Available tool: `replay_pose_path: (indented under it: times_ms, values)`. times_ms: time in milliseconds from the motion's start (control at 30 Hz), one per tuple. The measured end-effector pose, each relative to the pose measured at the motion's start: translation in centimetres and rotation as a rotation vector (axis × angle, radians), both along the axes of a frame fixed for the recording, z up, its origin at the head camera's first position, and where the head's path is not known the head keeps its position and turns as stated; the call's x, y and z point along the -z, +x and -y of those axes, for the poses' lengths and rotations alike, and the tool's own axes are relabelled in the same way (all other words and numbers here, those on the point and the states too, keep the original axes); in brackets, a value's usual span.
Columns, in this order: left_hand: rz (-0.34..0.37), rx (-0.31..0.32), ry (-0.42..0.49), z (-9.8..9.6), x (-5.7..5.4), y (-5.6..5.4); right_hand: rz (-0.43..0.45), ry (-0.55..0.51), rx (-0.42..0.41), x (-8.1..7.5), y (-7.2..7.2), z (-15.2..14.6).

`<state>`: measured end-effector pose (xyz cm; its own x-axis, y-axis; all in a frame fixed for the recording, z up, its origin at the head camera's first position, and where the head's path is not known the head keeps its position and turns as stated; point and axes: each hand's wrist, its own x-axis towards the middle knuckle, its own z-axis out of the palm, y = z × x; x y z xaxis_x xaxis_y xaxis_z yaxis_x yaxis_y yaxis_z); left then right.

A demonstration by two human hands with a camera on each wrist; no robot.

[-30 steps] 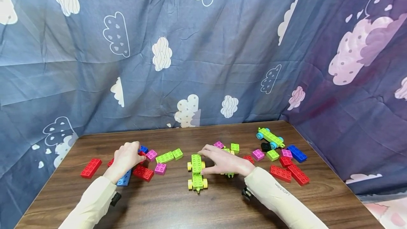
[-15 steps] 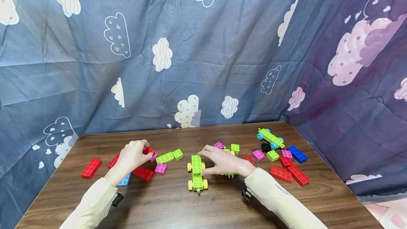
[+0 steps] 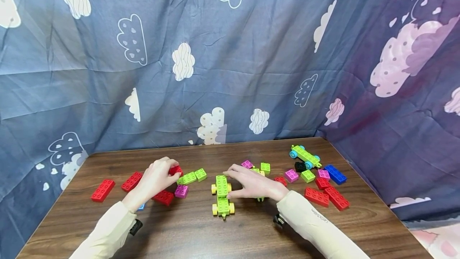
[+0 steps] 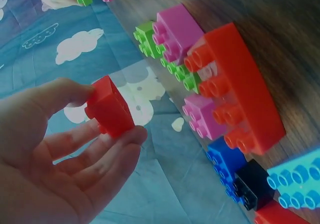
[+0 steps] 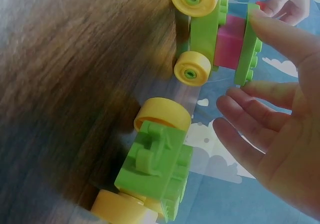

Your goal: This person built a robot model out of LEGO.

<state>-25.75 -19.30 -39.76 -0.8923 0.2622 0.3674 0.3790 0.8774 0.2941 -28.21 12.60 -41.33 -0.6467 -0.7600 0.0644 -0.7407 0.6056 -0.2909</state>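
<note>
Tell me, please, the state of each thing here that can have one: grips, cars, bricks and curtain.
Left grip, pinching the small red brick.
That brick, held off the table.
Left car, upright, pink brick and green brick stacked on it.
Right grip, holding that car's green brick.
Middle car, upright, partly hidden in the head view.
Right car, upright, nothing stacked on it.
Other bricks, lying on the table, mostly studs up.
Curtain, hanging, creased.

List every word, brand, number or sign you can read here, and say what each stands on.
Nothing can be read for certain.
Cream fabric right sleeve: small dark lettering, too blurred to read.
Blue cloud-patterned fabric backdrop: printed shapes only, no words seen.
Coloured plastic studded bricks: no legible marking.
</note>
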Motion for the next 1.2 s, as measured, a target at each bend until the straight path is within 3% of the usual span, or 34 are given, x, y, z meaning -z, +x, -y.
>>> replay_pose_path:
  times_ms: [167,433,700,900,1200]
  values:
    - [0.008,0.06,0.006,-0.6,0.0,-0.1,0.009,-0.005,0.01,0.0,0.3,-0.3]
    - [0.029,0.097,-0.014,-1.6,0.2,-0.2,-0.023,0.015,0.006,0.7,0.4,-0.9]
    - [0.003,0.166,0.007,-2.6,0.4,-0.2,0.001,0.058,0.009,0.9,0.5,-1.1]
    - [0.041,0.184,0.043,-3.9,0.4,-0.2,-0.009,0.063,-0.016,1.1,0.5,-1.0]
    - [0.022,0.256,0.077,-6.0,0.3,-0.6,-0.006,0.077,-0.007,1.2,0.7,-0.9]
